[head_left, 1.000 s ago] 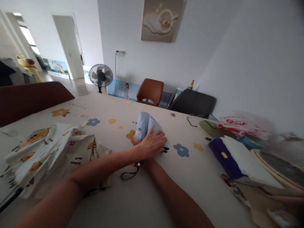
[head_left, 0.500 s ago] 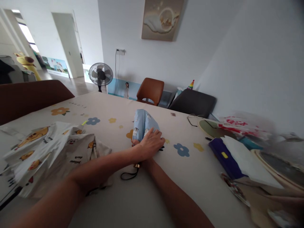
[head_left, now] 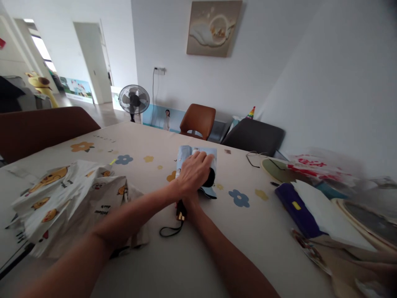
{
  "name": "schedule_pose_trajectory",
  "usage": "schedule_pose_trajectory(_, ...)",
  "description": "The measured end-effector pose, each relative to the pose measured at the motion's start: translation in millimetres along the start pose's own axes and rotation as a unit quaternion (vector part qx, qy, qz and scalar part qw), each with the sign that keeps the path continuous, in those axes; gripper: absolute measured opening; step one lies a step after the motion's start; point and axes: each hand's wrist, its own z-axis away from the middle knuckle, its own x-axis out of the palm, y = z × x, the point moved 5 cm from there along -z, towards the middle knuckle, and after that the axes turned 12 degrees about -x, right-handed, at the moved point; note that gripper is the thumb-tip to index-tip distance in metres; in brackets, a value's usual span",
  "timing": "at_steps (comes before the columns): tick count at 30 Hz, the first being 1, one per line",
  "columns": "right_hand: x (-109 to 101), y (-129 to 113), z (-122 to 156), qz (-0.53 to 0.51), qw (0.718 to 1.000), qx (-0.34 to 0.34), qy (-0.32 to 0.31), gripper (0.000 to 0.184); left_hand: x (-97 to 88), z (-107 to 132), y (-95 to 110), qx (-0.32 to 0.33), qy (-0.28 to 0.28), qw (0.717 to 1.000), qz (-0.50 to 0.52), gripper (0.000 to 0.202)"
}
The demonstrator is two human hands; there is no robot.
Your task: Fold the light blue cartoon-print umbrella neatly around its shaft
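A folded umbrella [head_left: 183,156] with light blue printed fabric lies on the table in front of me. Its dark handle points toward me, ending in a gold-coloured fitting and a black wrist strap [head_left: 171,231]. My left arm crosses over the right one, and my left hand [head_left: 195,170] is closed on the fabric with bent fingers. Beside those fingers a black patch shows at the fabric's right side. Below it, my right hand [head_left: 190,203] is closed around the umbrella near the handle, its fingers largely hidden by the left wrist.
Crumpled duck-print cloth [head_left: 80,198] lies at the left. On the right are a purple case [head_left: 297,209], glasses [head_left: 252,159], a plastic bag [head_left: 322,165] and round hoops. Beyond the table stand a brown chair [head_left: 198,120], a dark chair [head_left: 256,138] and a fan [head_left: 134,100].
My left hand has gone from lying flatter on the umbrella to bent fingers gripping its fabric. The fabric has shifted, and a black patch and a loose lower edge now show at the right.
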Motion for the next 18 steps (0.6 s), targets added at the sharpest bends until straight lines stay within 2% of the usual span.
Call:
schedule_pose_trajectory(2, 1, 1, 5, -0.004, 1.0, 0.012, 0.007, 0.024, -13.8, -5, -3, -0.001, 0.054, 0.998, -0.036, 0.03)
schedule_pose_trajectory(5, 2, -2, 7, -0.027, 0.999, 0.032, 0.018, 0.018, -28.5, -9, -6, -0.009, 0.105, 0.993, -0.044, 0.036)
schedule_pose_trajectory(8, 1, -2, 6, -0.05, 0.997, 0.049, 0.024, 0.015, -38.3, -13, -9, 0.01, 0.104, 0.994, -0.026, 0.039)
schedule_pose_trajectory(10, 1, -1, 4, -0.068, 0.996, 0.049, 0.021, 0.018, -43.2, -17, -12, 0.041, 0.061, 0.997, -0.009, 0.039)
schedule_pose_trajectory(13, 0, 1, 2, -0.099, 0.994, 0.041, 0.025, 0.021, -51.1, -21, -24, 0.068, -0.044, 0.997, 0.008, 0.035)
schedule_pose_trajectory(15, -1, 1, 0, -0.123, 0.991, 0.038, 0.031, 0.021, -58.4, -22, -37, 0.049, -0.105, 0.993, 0.025, 0.029)
schedule_pose_trajectory(18, 0, 2, 0, -0.15, 0.987, 0.041, 0.03, 0.021, -68.9, -20, -57, -0.03, -0.157, 0.984, 0.078, 0.021)
